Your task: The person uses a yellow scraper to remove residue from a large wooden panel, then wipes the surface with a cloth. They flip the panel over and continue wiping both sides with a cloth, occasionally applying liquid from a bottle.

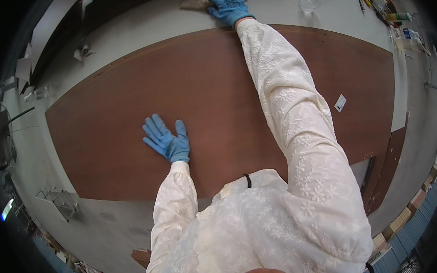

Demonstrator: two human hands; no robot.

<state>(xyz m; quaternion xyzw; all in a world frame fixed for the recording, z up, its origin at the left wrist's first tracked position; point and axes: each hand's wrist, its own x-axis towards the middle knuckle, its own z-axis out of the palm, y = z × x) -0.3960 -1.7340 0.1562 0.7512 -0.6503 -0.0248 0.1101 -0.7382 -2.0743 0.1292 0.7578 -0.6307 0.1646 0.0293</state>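
A large reddish-brown wooden panel [211,90] lies flat in front of me. My left hand [168,139], in a blue glove, rests on its left part with fingers stretched out and spread. My right arm reaches across the panel to beyond its far edge. There, my right hand [228,6], also gloved in blue, is closed over a beige cloth [196,3] on the pale tabletop. Part of the cloth is hidden under the glove. On the right part of the panel sits a small white label [340,103].
Beyond the panel, a clear plastic bottle [309,3] lies near several tools [367,2] at the far right. A crumpled scrap [84,52] lies at far left. A wire rack [58,201] stands at lower left. Another brown board [389,166] is at the right.
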